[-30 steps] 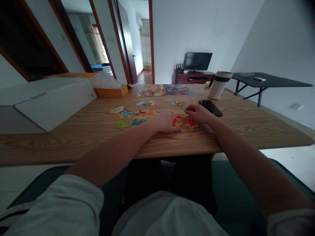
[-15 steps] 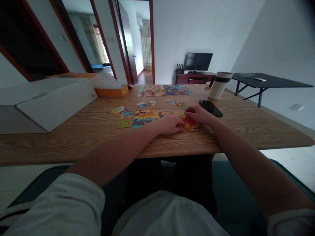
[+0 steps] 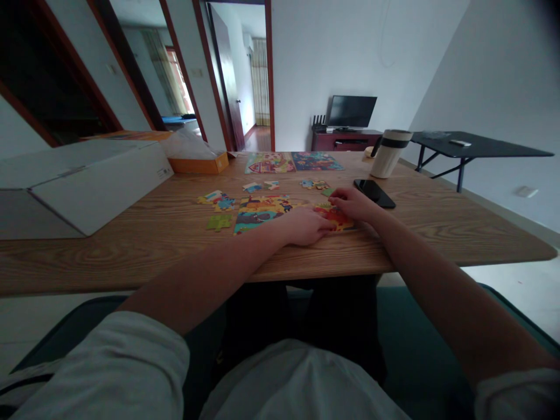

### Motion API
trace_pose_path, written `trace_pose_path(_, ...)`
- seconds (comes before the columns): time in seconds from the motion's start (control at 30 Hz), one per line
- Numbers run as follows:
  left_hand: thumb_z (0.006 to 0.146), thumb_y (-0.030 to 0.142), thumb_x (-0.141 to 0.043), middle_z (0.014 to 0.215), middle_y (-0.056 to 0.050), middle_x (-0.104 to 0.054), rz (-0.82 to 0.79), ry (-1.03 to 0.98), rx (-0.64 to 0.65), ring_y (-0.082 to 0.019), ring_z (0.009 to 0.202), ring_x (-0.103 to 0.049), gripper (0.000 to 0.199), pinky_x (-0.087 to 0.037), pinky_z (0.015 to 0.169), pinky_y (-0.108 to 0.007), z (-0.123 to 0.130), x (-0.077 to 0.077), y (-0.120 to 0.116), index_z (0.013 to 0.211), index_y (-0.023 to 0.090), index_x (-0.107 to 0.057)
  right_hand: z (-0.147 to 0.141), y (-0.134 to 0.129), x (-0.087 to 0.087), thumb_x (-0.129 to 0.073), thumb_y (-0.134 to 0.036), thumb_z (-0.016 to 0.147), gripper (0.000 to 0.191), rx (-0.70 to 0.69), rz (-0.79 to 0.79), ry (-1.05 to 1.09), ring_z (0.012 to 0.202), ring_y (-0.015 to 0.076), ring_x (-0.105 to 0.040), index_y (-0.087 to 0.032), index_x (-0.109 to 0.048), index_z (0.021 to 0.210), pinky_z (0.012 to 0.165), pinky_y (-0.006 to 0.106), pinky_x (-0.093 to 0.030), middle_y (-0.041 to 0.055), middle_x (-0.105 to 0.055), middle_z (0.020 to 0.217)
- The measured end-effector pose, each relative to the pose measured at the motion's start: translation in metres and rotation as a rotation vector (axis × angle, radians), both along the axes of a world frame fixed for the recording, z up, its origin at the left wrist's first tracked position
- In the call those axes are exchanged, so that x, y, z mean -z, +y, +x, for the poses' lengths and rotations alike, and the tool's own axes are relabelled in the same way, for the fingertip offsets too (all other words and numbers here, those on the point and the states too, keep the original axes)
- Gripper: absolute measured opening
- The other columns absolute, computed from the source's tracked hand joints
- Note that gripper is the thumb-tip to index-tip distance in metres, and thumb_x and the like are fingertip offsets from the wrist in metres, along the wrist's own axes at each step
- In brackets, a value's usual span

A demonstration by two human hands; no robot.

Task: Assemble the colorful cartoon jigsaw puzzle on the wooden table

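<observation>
A partly joined jigsaw puzzle [image 3: 258,214] lies flat near the table's front edge, yellow and teal on its left, with a red section [image 3: 340,220] on its right. My left hand [image 3: 306,226] rests low across it, fingers stretched onto the red section and covering the middle. At the red section's upper right is my right hand [image 3: 352,204], its fingers bent and drawn together at the tips; what they hold, if anything, is hidden. A green puzzle piece [image 3: 327,191] sits just beyond those fingertips.
Loose puzzle pieces [image 3: 219,221] lie left of and beyond the puzzle. Two picture sheets [image 3: 271,163] are farther back. A black phone [image 3: 380,195] and a white tumbler [image 3: 388,154] stand to the right. On the left are a white box [image 3: 96,181] and an orange box lid [image 3: 199,165].
My left hand has shifted slightly right, and its fingers have straightened and flattened over the red section. My right hand stays at nearly the same place.
</observation>
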State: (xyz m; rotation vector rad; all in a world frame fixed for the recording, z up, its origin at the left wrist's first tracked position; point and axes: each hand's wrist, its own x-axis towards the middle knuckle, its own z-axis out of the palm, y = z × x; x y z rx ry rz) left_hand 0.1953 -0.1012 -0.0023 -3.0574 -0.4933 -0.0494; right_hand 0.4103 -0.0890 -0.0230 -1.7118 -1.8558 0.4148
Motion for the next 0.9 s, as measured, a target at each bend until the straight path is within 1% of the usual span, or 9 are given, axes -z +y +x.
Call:
trace_pose_path(0.1, 0.101, 0.035, -0.043, 0.119, -0.008, -0.072, -0.005, -0.073, -0.077, -0.025, 0.108, -0.065, 0.042, -0.047, 0.094, -0.037, -0.005, -0.001, 0.004, 0.139, 0.029, -0.061, 0.007, 0.003, 0.003, -0.055, -0.029, 0.092, 0.021, 0.034, 0.121, 0.048, 0.071, 0.0181, -0.059, -0.015, -0.069, 0.087, 0.068, 0.029, -0.044, 0.0065, -0.070, 0.081)
trace_pose_path(0.2, 0.101, 0.036, -0.043, 0.118, -0.010, -0.072, 0.027, -0.206, -0.207, -0.025, 0.106, -0.067, 0.045, -0.048, 0.092, -0.037, -0.019, -0.011, 0.017, 0.143, 0.026, -0.056, 0.015, 0.007, 0.005, -0.052, -0.035, 0.093, 0.025, 0.056, 0.212, 0.088, 0.073, 0.0192, -0.060, -0.016, -0.068, 0.088, 0.070, 0.031, -0.044, 0.0071, -0.070, 0.082)
trace_pose_path(0.33, 0.098, 0.032, -0.048, 0.116, -0.010, -0.073, 0.029, -0.433, -0.362, -0.023, 0.102, -0.067, 0.037, -0.049, 0.092, -0.036, -0.045, -0.042, 0.040, 0.125, 0.020, -0.070, 0.022, 0.010, 0.006, -0.052, -0.040, 0.091, 0.028, 0.100, 0.236, 0.121, 0.073, 0.0203, -0.061, -0.017, -0.066, 0.088, 0.069, 0.031, -0.045, 0.0074, -0.070, 0.082)
trace_pose_path(0.43, 0.095, 0.032, -0.051, 0.108, -0.009, -0.075, -0.023, -0.565, -0.439, -0.021, 0.095, -0.067, 0.035, -0.049, 0.088, -0.034, -0.066, -0.071, 0.057, 0.117, 0.018, -0.073, 0.022, 0.009, 0.006, -0.051, -0.040, 0.091, 0.028, 0.098, 0.234, 0.109, 0.076, 0.0216, -0.062, -0.017, -0.066, 0.087, 0.069, 0.032, -0.045, 0.0082, -0.071, 0.083)
trace_pose_path(0.5, 0.092, 0.035, -0.053, 0.104, -0.008, -0.075, -0.042, -0.539, -0.487, -0.021, 0.093, -0.067, 0.036, -0.049, 0.087, -0.033, -0.083, -0.085, 0.070, 0.116, 0.018, -0.074, 0.021, 0.007, 0.005, -0.050, -0.041, 0.091, 0.029, 0.084, 0.237, 0.088, 0.078, 0.0224, -0.063, -0.017, -0.066, 0.087, 0.071, 0.032, -0.045, 0.0085, -0.071, 0.084)
trace_pose_path(0.57, 0.089, 0.039, -0.056, 0.104, -0.007, -0.076, -0.054, -0.438, -0.550, -0.023, 0.093, -0.068, 0.036, -0.049, 0.087, -0.033, -0.107, -0.090, 0.088, 0.114, 0.019, -0.075, 0.020, 0.006, 0.004, -0.050, -0.040, 0.091, 0.028, 0.078, 0.236, 0.067, 0.078, 0.0226, -0.063, -0.018, -0.066, 0.086, 0.072, 0.033, -0.044, 0.0086, -0.071, 0.084)
trace_pose_path(0.63, 0.086, 0.040, -0.059, 0.105, -0.006, -0.076, -0.074, -0.341, -0.651, -0.024, 0.094, -0.068, 0.034, -0.049, 0.088, -0.033, -0.137, -0.083, 0.108, 0.109, 0.021, -0.076, 0.018, 0.004, 0.002, -0.049, -0.039, 0.091, 0.027, 0.091, 0.228, 0.045, 0.077, 0.0225, -0.062, -0.018, -0.065, 0.084, 0.072, 0.033, -0.044, 0.0086, -0.071, 0.084)
trace_pose_path(0.77, 0.084, 0.037, -0.061, 0.108, -0.007, -0.075, -0.127, -0.371, -0.904, -0.025, 0.099, -0.069, 0.033, -0.050, 0.088, -0.030, -0.202, -0.047, 0.136, 0.109, 0.021, -0.076, 0.016, 0.003, 0.000, -0.050, -0.037, 0.090, 0.026, 0.126, 0.192, 0.032, 0.077, 0.0230, -0.062, -0.018, -0.066, 0.083, 0.073, 0.034, -0.045, 0.0090, -0.071, 0.083)
trace_pose_path(0.9, 0.077, 0.036, -0.072, 0.118, -0.010, -0.072, -0.254, -0.431, -1.067, -0.024, 0.096, -0.070, 0.055, -0.052, 0.077, -0.026, -0.230, -0.023, 0.140, 0.128, 0.019, -0.066, 0.018, 0.005, 0.003, -0.051, -0.036, 0.090, 0.025, 0.080, 0.179, 0.040, 0.079, 0.0235, -0.063, -0.018, -0.067, 0.087, 0.077, 0.036, -0.046, 0.0093, -0.072, 0.085)
